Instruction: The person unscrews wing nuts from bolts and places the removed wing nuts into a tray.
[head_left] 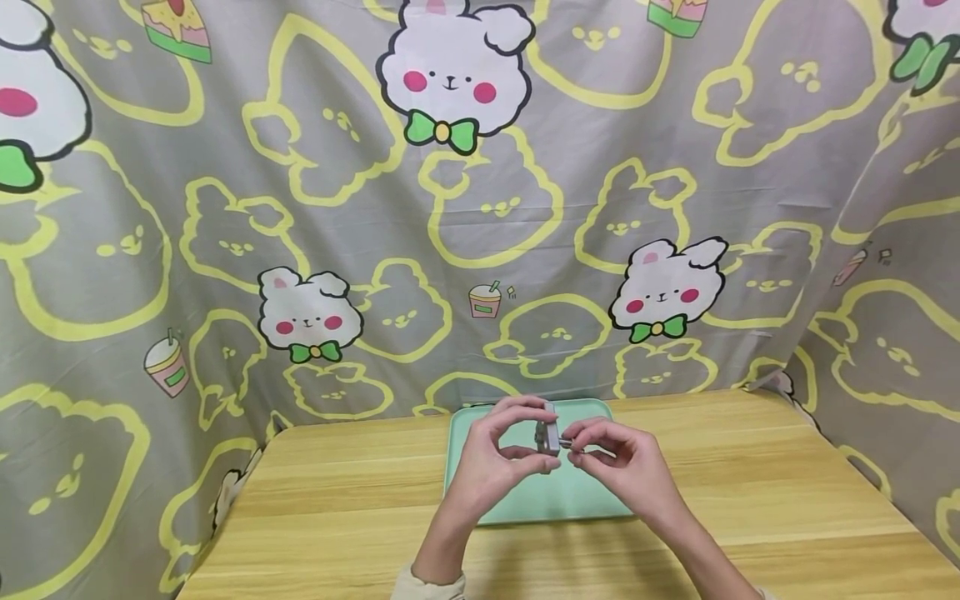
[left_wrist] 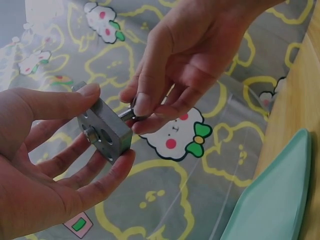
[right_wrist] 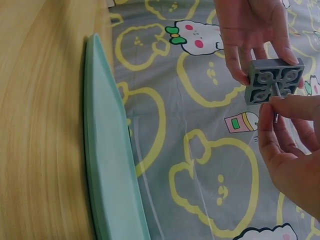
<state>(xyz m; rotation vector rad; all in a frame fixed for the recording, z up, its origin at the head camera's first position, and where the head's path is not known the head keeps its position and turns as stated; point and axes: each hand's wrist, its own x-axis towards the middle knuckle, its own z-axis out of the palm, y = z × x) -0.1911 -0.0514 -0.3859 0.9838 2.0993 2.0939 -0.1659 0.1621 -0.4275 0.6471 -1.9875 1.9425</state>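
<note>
A small grey square block (left_wrist: pixel 106 129) is held up by my left hand (head_left: pixel 492 450), its thumb on one edge and fingers on the opposite one. Round holes and a central metal stub show on one face in the left wrist view. On the other face, seen in the right wrist view, are several round recesses. A thin shiny metal rod (right_wrist: pixel 276 91) stands out from the middle of that face. My right hand (head_left: pixel 621 460) pinches this rod between thumb and fingers, close to the block. The fingertips hide the rod's outer end.
Below both hands a pale green tray (head_left: pixel 525 515) lies on the light wood table (head_left: pixel 345 500). Behind and at the sides hangs a grey curtain (head_left: pixel 420 225) with rabbit prints, close to the table's back edge.
</note>
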